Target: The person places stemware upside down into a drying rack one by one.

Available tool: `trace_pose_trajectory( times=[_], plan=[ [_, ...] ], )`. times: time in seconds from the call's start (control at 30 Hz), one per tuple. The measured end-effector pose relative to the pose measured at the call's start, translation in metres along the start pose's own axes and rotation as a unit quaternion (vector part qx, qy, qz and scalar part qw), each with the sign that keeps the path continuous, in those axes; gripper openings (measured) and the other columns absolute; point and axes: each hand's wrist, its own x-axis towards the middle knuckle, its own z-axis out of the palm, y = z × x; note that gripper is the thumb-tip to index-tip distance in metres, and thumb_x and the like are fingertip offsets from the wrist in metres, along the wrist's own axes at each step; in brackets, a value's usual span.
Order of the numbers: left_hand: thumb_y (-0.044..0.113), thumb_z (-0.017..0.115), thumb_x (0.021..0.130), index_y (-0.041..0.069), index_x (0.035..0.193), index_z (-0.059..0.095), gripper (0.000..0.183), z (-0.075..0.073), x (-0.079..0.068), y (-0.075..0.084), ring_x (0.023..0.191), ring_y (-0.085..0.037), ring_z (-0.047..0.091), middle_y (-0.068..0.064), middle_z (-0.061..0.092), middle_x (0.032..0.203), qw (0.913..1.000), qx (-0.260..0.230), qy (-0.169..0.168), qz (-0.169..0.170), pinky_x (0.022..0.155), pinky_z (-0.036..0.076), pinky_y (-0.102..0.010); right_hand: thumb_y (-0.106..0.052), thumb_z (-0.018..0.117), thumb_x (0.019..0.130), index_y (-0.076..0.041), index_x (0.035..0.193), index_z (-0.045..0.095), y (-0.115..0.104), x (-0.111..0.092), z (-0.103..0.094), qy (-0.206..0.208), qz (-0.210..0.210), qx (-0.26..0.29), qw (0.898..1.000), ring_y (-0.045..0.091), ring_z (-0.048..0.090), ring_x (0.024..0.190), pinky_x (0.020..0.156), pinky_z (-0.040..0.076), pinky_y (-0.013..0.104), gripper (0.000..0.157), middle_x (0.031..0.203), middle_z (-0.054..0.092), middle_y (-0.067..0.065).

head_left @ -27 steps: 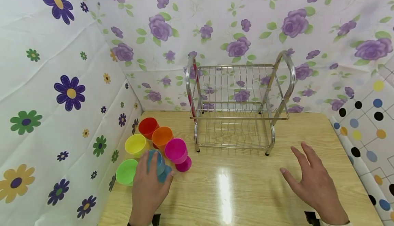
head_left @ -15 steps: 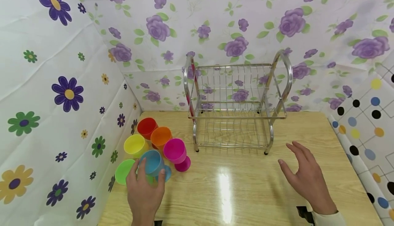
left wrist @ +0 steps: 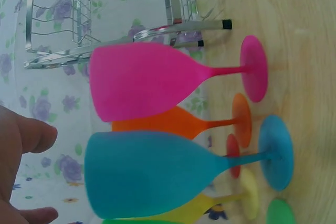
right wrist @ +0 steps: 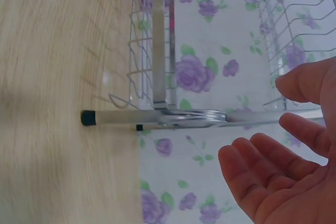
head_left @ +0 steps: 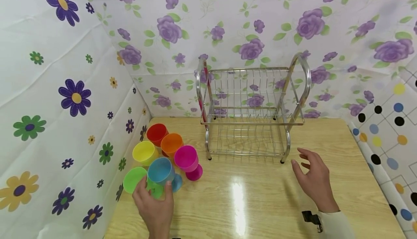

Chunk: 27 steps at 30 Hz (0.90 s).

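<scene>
Plastic goblets stand in a cluster at the table's left: blue [head_left: 161, 171], green [head_left: 134, 179], yellow [head_left: 144, 152], magenta [head_left: 186, 158], orange [head_left: 172, 144] and red [head_left: 157, 134]. My left hand [head_left: 154, 204] hovers at the near side of the blue and green ones, thumb and fingers spread. In the left wrist view, a gap separates the fingertips [left wrist: 39, 136] from the blue goblet's rim. Right of the rack's front leg, my right hand [head_left: 314, 179] is raised with relaxed, slightly bent fingers and holds nothing.
A two-tier chrome dish rack [head_left: 249, 123] stands at the back middle of the wooden table [head_left: 241, 202]. Behind it hangs a floral cloth [head_left: 218, 14]. More patterned cloth [head_left: 78, 137] bounds the left side, and a dotted one [head_left: 387, 148] the right.
My left hand has drawn back toward me, uncovering the blue goblet. My right hand has shifted left, closer to the rack, and its fingers have bent more. The goblets stand where they were.
</scene>
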Motion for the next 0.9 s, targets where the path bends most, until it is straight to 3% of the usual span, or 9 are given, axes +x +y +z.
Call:
trace_pose_trajectory(
  times=[0.27, 0.57, 0.7, 0.9],
  plan=[
    [0.017, 0.089, 0.085, 0.001, 0.148, 0.050, 0.076, 0.015, -0.011, -0.003, 0.130, -0.034, 0.055, -0.023, 0.051, 0.139, 0.9986, -0.037, 0.018, -0.033, 0.103, 0.055, -0.057, -0.007, 0.076, 0.096, 0.000, 0.140, 0.063, 0.013, 0.016, 0.025, 0.016, 0.041, 0.048, 0.998, 0.040, 0.068, 0.113, 0.084, 0.046, -0.004, 0.046, 0.131, 0.065, 0.022],
    [0.016, 0.087, 0.088, 0.003, 0.153, 0.044, 0.080, 0.030, -0.019, -0.009, 0.135, -0.034, 0.051, -0.023, 0.047, 0.141, 0.9930, -0.093, 0.025, -0.069, 0.107, 0.053, -0.065, -0.006, 0.078, 0.094, -0.002, 0.139, 0.065, 0.027, 0.028, 0.044, 0.042, 0.067, 0.075, 0.994, 0.038, 0.069, 0.112, 0.082, 0.050, -0.001, 0.047, 0.128, 0.067, 0.020],
    [0.016, 0.086, 0.089, 0.006, 0.155, 0.042, 0.081, 0.039, -0.021, -0.014, 0.138, -0.030, 0.047, -0.020, 0.044, 0.146, 0.9845, -0.137, 0.029, -0.105, 0.111, 0.050, -0.065, -0.008, 0.078, 0.095, -0.003, 0.138, 0.065, 0.030, 0.030, 0.048, 0.049, 0.072, 0.074, 0.993, 0.038, 0.071, 0.111, 0.082, 0.050, -0.001, 0.045, 0.126, 0.069, 0.019],
    [0.011, 0.087, 0.088, 0.008, 0.156, 0.041, 0.082, 0.052, -0.022, -0.017, 0.141, -0.033, 0.040, -0.019, 0.039, 0.150, 0.9619, -0.221, 0.047, -0.154, 0.118, 0.041, -0.069, -0.008, 0.077, 0.096, -0.005, 0.137, 0.067, 0.032, 0.034, 0.053, 0.052, 0.082, 0.075, 0.992, 0.037, 0.072, 0.110, 0.083, 0.056, 0.007, 0.043, 0.123, 0.071, 0.017]
  ],
)
